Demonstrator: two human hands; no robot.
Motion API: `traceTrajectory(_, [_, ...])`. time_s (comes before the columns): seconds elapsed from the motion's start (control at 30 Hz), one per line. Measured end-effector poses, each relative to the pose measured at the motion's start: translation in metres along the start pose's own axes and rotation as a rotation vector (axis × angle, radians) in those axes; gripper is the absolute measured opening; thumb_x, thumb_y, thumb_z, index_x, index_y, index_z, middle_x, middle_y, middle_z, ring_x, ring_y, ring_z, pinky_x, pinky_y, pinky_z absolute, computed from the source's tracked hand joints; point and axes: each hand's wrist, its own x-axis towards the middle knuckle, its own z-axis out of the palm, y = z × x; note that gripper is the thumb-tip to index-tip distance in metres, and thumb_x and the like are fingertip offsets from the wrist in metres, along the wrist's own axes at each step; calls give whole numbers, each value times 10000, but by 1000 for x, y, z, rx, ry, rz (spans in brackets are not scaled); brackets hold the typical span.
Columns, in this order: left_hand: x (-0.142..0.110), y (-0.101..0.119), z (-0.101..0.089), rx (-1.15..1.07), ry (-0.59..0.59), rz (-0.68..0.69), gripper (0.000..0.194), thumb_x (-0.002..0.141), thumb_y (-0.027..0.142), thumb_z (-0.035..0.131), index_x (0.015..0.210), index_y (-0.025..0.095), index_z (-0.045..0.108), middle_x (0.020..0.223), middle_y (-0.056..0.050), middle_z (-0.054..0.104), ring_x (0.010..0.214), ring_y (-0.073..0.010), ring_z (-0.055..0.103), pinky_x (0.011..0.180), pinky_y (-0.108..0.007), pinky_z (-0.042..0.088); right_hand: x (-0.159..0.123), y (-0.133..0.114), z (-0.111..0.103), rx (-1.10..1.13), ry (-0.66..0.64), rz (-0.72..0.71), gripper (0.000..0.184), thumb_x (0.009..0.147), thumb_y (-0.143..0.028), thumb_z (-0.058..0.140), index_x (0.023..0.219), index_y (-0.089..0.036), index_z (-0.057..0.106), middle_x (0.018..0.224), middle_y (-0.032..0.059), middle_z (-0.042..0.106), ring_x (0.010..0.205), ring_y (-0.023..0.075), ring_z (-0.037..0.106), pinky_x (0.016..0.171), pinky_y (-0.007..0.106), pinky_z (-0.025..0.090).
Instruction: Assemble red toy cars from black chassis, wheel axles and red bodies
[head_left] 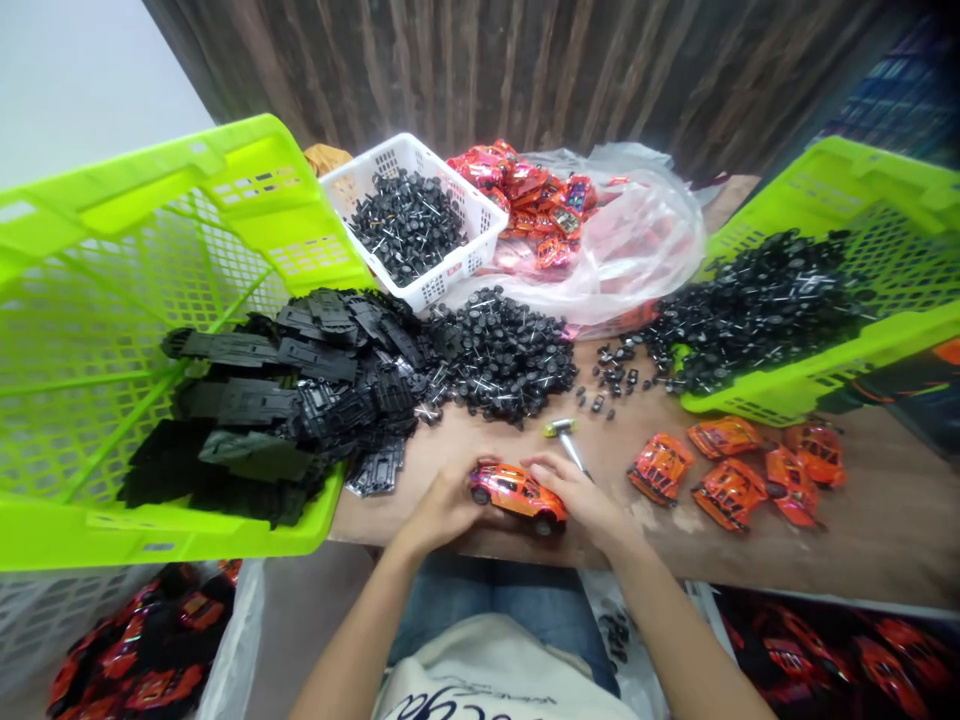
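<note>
Both hands (442,505) (581,495) hold orange toy car (517,495) at table edge (750,575)

Bright, even light; soft shadows, edges bowed by the lens, slight blur.

A small orange toy car (517,494) is held on the brown wooden table (862,540), between a tipped green plastic crate (112,300) at left and loose orange car bodies (739,468) at right.
</note>
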Motion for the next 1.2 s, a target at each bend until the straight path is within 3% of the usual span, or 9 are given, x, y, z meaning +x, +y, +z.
traceTrajectory(0.07, [2, -1, 2, 139, 5, -42, 361, 651, 249, 758, 980, 213, 615, 1017, -54, 659, 1025, -245, 571, 998, -423, 338, -5, 0, -2, -206, 69, -144, 279, 890, -380, 451, 942, -189, 648, 934, 57, 700, 876, 200, 642, 781, 326, 472])
traceTrajectory(0.17, [6, -6, 11, 137, 108, -145, 383, 607, 243, 786, 949, 201, 619, 969, -43, 667, 956, -240, 588, 939, -411, 383, -20, -2, 1, -558, 147, -454, 233, 916, -355, 478, 979, -198, 638, 1011, 82, 686, 968, 213, 614, 908, 383, 386])
traceTrajectory(0.27, [8, -13, 18, -54, 113, -142, 307, 630, 198, 758, 907, 176, 627, 926, -47, 655, 898, -213, 597, 815, -324, 442, -33, -5, 8, -768, 124, -593, 167, 897, -292, 539, 994, -182, 617, 960, 82, 680, 907, 209, 607, 884, 371, 375])
traceTrajectory(0.47, [11, -17, 17, -63, 95, -108, 211, 602, 144, 762, 752, 158, 615, 785, -14, 616, 786, -183, 581, 739, -291, 441, -33, 2, 25, -802, 232, -572, 169, 873, -115, 464, 757, -178, 571, 697, 51, 595, 704, 200, 536, 651, 284, 393])
traceTrajectory(0.6, [8, -9, 12, -44, 0, -13, 232, 692, 144, 712, 909, 173, 637, 914, -39, 627, 903, -193, 579, 834, -314, 438, -38, 9, 31, -787, 302, -530, 145, 887, -151, 458, 955, -139, 586, 831, 88, 635, 786, 222, 571, 685, 307, 424])
traceTrajectory(0.7, [4, -8, 12, -103, -2, 39, 154, 747, 190, 685, 896, 169, 653, 938, -58, 609, 920, -191, 583, 855, -330, 447, -45, 12, 32, -793, 249, -546, 294, 894, -223, 500, 1171, -130, 526, 1053, 120, 641, 959, 239, 585, 828, 357, 424])
traceTrajectory(0.87, [2, -13, 12, -137, -38, 28, 172, 726, 265, 724, 850, 152, 683, 990, -95, 611, 985, -217, 585, 892, -360, 449, -46, 7, 28, -855, 202, -585, 343, 852, -341, 591, 1159, -190, 565, 1197, 115, 619, 1200, 308, 498, 944, 436, 358])
traceTrajectory(1.07, [6, -17, 16, -95, 9, 20, 127, 733, 266, 707, 737, 148, 660, 831, -50, 591, 808, -171, 588, 761, -303, 467, -36, 3, 33, -697, 235, -453, 135, 843, -147, 505, 852, -194, 631, 804, 64, 687, 775, 215, 626, 688, 295, 430])
traceTrajectory(1.2, [10, -15, 20, -40, 93, 48, 112, 719, 254, 715, 714, 157, 660, 748, -33, 586, 762, -168, 573, 716, -289, 451, -33, 6, 34, -611, 295, -411, 121, 867, -193, 483, 841, -183, 601, 802, 73, 673, 791, 216, 617, 694, 288, 431])
